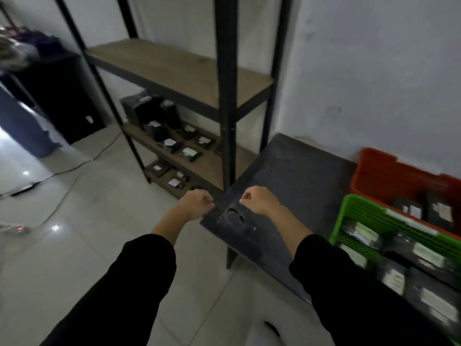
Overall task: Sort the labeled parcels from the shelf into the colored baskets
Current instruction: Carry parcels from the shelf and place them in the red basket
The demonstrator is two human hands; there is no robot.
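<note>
Black-sleeved left hand, right hand — fists.

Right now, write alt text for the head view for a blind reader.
The left hand and right hand, both empty, are held forward with fingers curled. Ahead, a metal shelf holds dark labeled parcels on its lower boards; at right, a green basket and a red basket on a bench hold more.

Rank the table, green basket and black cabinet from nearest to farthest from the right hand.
1. Table: right at the right hand, which is over its near corner.
2. Green basket: on the table, off to the right.
3. Black cabinet: far off to the left, at the back.
</note>
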